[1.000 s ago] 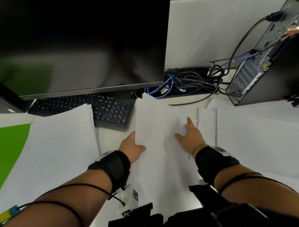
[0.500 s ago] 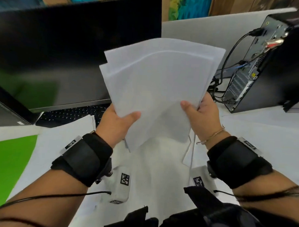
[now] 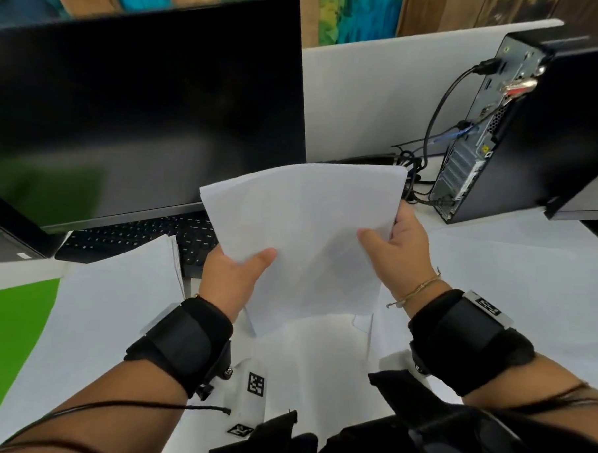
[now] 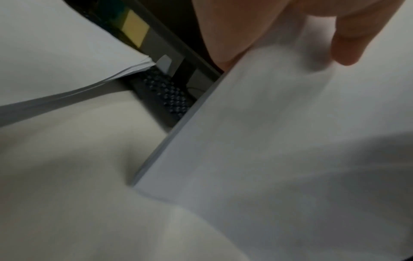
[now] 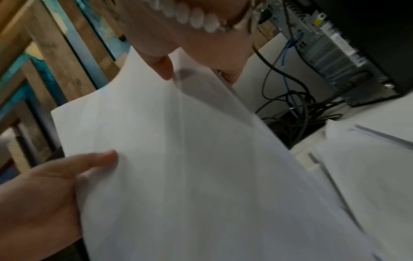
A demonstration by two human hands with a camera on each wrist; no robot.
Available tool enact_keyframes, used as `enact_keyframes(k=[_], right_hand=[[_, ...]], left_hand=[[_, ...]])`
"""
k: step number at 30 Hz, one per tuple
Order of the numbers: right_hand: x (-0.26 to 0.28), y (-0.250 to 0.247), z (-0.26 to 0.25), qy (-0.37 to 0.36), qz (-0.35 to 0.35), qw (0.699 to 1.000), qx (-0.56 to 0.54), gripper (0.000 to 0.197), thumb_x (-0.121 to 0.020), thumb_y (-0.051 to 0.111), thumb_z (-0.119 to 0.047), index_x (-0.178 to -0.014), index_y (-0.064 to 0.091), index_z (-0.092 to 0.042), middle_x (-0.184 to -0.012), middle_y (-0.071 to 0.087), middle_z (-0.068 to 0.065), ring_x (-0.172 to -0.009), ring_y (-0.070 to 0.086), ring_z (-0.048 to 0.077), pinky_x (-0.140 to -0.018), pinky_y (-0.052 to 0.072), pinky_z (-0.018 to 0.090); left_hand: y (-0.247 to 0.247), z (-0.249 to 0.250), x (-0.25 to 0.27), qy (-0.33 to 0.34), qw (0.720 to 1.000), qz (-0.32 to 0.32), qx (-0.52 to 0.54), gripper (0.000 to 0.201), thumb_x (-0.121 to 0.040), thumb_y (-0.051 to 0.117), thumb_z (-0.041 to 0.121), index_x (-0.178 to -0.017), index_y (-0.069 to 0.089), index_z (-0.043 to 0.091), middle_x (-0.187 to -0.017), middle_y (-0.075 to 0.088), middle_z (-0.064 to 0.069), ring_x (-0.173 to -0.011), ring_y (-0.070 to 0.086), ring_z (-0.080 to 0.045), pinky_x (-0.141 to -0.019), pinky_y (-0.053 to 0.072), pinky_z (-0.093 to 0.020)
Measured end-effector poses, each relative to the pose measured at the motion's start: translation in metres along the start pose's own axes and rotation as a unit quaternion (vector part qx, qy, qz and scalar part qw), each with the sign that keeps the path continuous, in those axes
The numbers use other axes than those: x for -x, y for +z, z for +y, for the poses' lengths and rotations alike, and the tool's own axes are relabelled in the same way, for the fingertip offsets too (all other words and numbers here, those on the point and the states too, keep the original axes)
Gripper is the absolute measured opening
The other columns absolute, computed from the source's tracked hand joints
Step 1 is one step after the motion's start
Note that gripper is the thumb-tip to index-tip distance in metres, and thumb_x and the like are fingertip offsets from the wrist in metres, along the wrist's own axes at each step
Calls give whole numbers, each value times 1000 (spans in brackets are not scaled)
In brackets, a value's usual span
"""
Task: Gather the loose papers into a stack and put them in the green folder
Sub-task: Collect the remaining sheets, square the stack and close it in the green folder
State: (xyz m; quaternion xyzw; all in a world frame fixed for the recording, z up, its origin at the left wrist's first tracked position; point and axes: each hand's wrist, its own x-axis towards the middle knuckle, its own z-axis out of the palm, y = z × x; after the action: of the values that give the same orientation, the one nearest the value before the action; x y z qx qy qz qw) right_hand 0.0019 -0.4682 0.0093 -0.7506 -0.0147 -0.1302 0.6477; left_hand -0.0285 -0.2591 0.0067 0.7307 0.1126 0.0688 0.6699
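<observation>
I hold a bundle of white papers (image 3: 300, 233) upright above the desk. My left hand (image 3: 233, 278) grips its left edge, thumb on the front. Gripping the right edge is my right hand (image 3: 396, 244), thumb also on the front. The same bundle (image 4: 268, 141) fills the left wrist view, and in the right wrist view the sheets (image 5: 178, 159) show with a thumb on each side. The green folder (image 3: 8, 330) lies at the left, partly under a stack of white paper (image 3: 109, 307). More loose sheets (image 3: 514, 280) lie on the desk at the right.
A black monitor (image 3: 141, 106) stands right behind the papers, with a keyboard (image 3: 143, 236) under its edge. A computer tower (image 3: 535, 127) with cables (image 3: 432, 129) stands at the back right. A white partition (image 3: 382, 93) closes the back of the desk.
Both hands lifted the sheets off the desk and stood them upright. The fanned top edges have since come together, and the bundle has dropped lower toward the desk.
</observation>
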Motion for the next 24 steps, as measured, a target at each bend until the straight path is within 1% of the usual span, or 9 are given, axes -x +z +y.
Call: enact_keyframes(k=[3, 5, 9, 11, 14, 16, 18, 21, 24], right_hand=[[-2, -17, 30, 42, -74, 982, 166, 31, -80, 59, -2, -107, 55, -18, -87, 59, -11, -82, 58, 10, -74, 48, 17], [-9, -43, 55, 58, -100, 949, 292, 33, -79, 61, -3, -111, 58, -12, -96, 61, -1, -90, 56, 15, -84, 47, 24], [-19, -108, 98, 192, -144, 843, 481, 54, -75, 70, -16, -126, 54, -15, -129, 54, 9, -116, 51, 27, -99, 40, 31], [-11, -129, 109, 235, -220, 782, 534, 74, -69, 77, -29, -135, 46, -20, -141, 42, 6, -128, 42, 27, -106, 37, 34], [5, -136, 115, 211, -312, 710, 594, 100, -62, 77, -53, -145, 30, -24, -154, 22, -1, -139, 27, 22, -113, 30, 36], [12, -135, 115, 171, -330, 691, 619, 103, -62, 72, -60, -147, 26, -26, -156, 17, -3, -141, 24, 21, -113, 30, 35], [14, -131, 113, 132, -336, 692, 625, 92, -70, 67, -59, -147, 28, -26, -155, 21, -5, -140, 27, 19, -112, 31, 31], [18, -123, 111, 88, -350, 688, 629, 69, -85, 55, -49, -145, 33, -23, -150, 34, -5, -135, 37, 16, -109, 32, 25], [27, -115, 114, 56, -349, 680, 643, 54, -90, 46, -42, -139, 41, -20, -143, 45, -2, -127, 46, 18, -103, 40, 26]], left_hand=[[1, -15, 2, -36, 998, 51, -8, 21, -80, 70, 10, -85, 60, 27, -84, 63, 13, -81, 62, -10, -69, 46, -16], [-1, -17, 1, -52, 996, 77, -10, 17, -82, 69, 12, -90, 61, 25, -84, 63, 14, -79, 62, -9, -71, 46, -20], [-10, -12, -9, -72, 993, 90, 10, 19, -83, 68, 13, -97, 61, 23, -88, 65, 9, -77, 61, -6, -68, 46, -22], [-16, -14, -16, -109, 992, 61, 12, 22, -83, 68, 13, -101, 62, 24, -90, 66, 10, -84, 62, -10, -79, 48, -27], [-20, -29, -26, -196, 980, 14, 7, 32, -77, 73, 15, -108, 67, 20, -104, 71, 3, -103, 63, -22, -99, 44, -43], [-15, -43, -27, -249, 968, -11, 14, 34, -74, 76, 16, -107, 69, 22, -109, 71, -1, -109, 61, -27, -99, 44, -50], [-4, -56, -24, -293, 956, -33, 16, 32, -75, 74, 12, -106, 69, 18, -111, 70, -4, -111, 60, -29, -100, 44, -52], [15, -76, -18, -326, 944, -45, -8, 32, -80, 70, 9, -110, 64, 14, -116, 65, -6, -108, 58, -28, -101, 42, -45], [29, -92, -13, -320, 946, -38, -43, 36, -82, 67, 5, -117, 60, 8, -117, 63, -8, -92, 60, -25, -91, 45, -36]])
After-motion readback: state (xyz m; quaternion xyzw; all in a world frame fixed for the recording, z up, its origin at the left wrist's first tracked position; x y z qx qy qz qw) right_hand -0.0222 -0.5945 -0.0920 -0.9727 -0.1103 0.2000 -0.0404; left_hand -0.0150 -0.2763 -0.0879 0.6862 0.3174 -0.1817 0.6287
